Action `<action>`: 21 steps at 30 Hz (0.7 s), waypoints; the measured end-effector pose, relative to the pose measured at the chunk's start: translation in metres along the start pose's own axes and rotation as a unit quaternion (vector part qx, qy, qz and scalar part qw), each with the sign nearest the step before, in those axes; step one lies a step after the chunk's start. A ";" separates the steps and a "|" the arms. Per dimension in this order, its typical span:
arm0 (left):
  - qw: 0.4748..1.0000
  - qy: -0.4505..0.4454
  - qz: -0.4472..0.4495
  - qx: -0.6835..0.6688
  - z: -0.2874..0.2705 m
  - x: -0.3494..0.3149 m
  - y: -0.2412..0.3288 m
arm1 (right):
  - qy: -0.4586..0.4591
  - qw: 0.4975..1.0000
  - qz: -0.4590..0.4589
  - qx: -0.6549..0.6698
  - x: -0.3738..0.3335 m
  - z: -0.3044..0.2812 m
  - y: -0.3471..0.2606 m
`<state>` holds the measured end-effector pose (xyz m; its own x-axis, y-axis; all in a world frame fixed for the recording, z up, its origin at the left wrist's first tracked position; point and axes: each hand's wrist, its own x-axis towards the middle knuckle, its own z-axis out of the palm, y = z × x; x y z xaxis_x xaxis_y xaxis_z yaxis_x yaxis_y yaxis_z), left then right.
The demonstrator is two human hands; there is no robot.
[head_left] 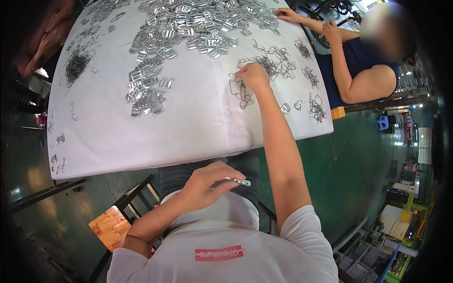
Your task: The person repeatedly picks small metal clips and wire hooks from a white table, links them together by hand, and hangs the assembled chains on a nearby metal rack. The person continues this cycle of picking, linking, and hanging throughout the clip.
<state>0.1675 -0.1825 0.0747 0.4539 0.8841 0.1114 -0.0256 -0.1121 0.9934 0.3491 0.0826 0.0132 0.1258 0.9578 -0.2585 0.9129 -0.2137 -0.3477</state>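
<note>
Close to my body, off the table's front edge, my left hand (207, 184) pinches a shiny metal buckle (241, 182) between thumb and fingers. My right hand (254, 75) reaches over the white table, its fingers closed at the edge of a heap of bent wire hooks (278, 63). Whether a hook is between those fingertips I cannot make out. Some loose wire hooks (243, 96) lie just beneath that hand. A large spread of flat metal buckles (188, 23) covers the far middle, trailing toward me in a smaller pile (147, 89).
The white-covered table (188, 137) ends in front of me. A dark pile of wire hooks (77, 66) lies at its left, with small clusters (317, 107) along the right edge. A co-worker (358, 66) sits at right; another person's arm (40, 49) shows far left. A wooden stool (109, 227) stands lower left.
</note>
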 end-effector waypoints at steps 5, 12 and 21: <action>1.000 0.011 0.006 0.000 -0.006 -0.002 0.000 | -0.018 0.986 -0.082 -0.141 0.008 0.009 -0.014; 0.997 0.070 0.032 0.021 -0.004 -0.002 -0.008 | -0.020 0.957 -0.227 0.181 -0.039 0.006 0.011; 0.991 0.119 0.035 0.050 0.004 0.000 -0.011 | -0.101 0.836 -0.048 0.537 -0.125 -0.016 0.036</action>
<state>0.1710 -0.1827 0.0636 0.2312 0.9530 0.1957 0.0443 -0.2112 0.9764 0.3727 -0.0416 0.0470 -0.0960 0.9514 -0.2927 0.0255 -0.2916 -0.9562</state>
